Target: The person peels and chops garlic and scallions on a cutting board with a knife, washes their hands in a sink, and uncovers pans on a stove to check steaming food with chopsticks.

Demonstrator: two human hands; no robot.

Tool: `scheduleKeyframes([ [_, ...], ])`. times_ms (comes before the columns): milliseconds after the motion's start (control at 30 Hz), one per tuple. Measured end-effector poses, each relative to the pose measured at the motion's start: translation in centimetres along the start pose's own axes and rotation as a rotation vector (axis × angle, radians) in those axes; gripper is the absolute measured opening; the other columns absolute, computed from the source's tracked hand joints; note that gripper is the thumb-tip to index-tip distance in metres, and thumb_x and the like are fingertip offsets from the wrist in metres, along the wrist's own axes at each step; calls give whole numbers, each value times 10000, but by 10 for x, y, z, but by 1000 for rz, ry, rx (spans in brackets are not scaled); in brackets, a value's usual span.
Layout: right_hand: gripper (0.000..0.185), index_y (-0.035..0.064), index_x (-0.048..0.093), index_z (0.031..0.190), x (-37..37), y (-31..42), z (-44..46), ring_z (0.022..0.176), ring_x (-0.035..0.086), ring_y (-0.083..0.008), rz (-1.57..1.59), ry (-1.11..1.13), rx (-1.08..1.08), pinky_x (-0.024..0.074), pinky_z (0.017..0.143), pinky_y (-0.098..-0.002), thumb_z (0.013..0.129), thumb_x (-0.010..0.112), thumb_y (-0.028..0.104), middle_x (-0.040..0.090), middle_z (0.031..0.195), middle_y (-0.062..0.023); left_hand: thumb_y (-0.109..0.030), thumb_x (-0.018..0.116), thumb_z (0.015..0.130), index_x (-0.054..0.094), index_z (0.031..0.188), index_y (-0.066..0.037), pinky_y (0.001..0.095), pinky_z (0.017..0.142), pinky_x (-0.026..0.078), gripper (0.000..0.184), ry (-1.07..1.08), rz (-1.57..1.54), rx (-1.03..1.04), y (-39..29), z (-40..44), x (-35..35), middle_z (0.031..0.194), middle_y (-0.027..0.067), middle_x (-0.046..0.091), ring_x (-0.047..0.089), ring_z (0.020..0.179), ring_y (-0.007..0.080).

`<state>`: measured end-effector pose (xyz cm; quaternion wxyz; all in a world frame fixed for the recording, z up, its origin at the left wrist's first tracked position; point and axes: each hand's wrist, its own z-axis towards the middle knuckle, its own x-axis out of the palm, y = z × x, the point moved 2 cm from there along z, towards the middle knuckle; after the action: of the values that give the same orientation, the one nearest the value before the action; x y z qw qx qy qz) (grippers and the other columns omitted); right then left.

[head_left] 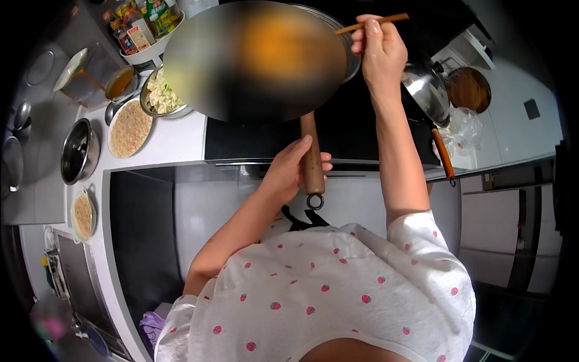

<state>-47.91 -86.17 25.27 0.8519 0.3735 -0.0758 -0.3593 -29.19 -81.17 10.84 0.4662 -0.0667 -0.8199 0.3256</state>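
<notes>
My left hand point(287, 167) is closed around the brown wooden handle point(312, 158) of a pan, which ends in a metal ring. Most of the pan lies behind a blurred oval; only part of its metal rim point(352, 57) shows at the right. An orange patch appears inside the blur, too smeared to name. Above the pan's right side, my right hand point(383, 54) grips wooden chopsticks point(393, 19) between thumb and fingers. Their tips point left toward the pan, and the blur hides what they may touch.
Left of the black cooktop point(241, 139) stand a steel bowl of chopped pale-green vegetable point(161, 95), a round tan flat item point(131, 128) and an empty steel bowl point(79, 151). Bottles point(142, 30) fill a white rack behind. At right are a shiny lid point(427, 90) and an orange-brown handle point(443, 154).
</notes>
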Motion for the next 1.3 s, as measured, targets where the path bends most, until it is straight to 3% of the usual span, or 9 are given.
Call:
scheduleKeyframes([
  [67,234,-7,612,968,10,-16,11,583,529,-54,-22,61,15,436,561,-193,978,448,160,595,724,-23,-372,531,926,430,1254,-107,335,652,525,433,-77,-32,-57,-2,-1,13,899,95,626,625,782,190],
  [167,214,-17,616,869,30,-22,22,621,619,-236,36,69,187,495,587,-320,840,607,195,624,682,-121,-352,558,911,447,1236,-119,317,596,512,416,-18,-75,-25,1,6,12,808,62,602,593,683,168],
  [200,214,-17,616,869,34,-19,25,621,619,-236,41,75,192,495,587,-320,840,607,195,624,682,-121,-337,570,903,470,1215,-135,305,564,506,385,-31,-86,-12,0,5,15,762,41,579,568,639,143],
  [267,194,-11,557,825,39,-9,30,573,582,-219,-173,98,69,451,536,-324,914,492,148,565,611,-89,-334,571,902,476,1207,-141,298,557,505,373,-37,-70,-8,1,7,14,759,37,573,565,632,133],
  [400,206,-14,563,837,49,-14,39,585,588,-220,-296,141,-80,448,546,-331,915,491,161,572,624,-104,-322,570,900,493,1183,-154,283,540,503,338,-46,-79,-6,1,6,17,753,29,561,557,613,111],
  [500,219,-22,550,824,57,-17,41,623,603,-299,-320,212,-69,459,575,-374,917,486,166,582,658,-162,-320,572,900,492,1180,-151,286,540,505,338,-60,-54,-9,1,7,16,749,26,555,557,613,111],
  [567,233,-30,538,819,62,-24,45,704,596,-392,-510,177,-251,466,620,-423,913,491,178,586,718,-225,-321,575,899,492,1180,-149,285,536,506,340,-59,-57,-1,1,7,17,748,26,554,557,609,110],
  [667,239,-32,532,814,68,-24,50,777,577,-436,-511,237,-161,464,663,-459,906,500,187,580,773,-263,-323,579,897,492,1180,-145,282,528,508,346,-65,-64,11,2,7,18,742,26,551,555,599,110],
  [1300,250,-33,550,792,87,-48,71,798,582,-437,-561,333,-249,465,693,-479,893,507,192,592,780,-267,-333,576,904,456,1118,-127,286,519,503,320,-93,-45,38,3,7,19,694,31,563,559,560,121],
])
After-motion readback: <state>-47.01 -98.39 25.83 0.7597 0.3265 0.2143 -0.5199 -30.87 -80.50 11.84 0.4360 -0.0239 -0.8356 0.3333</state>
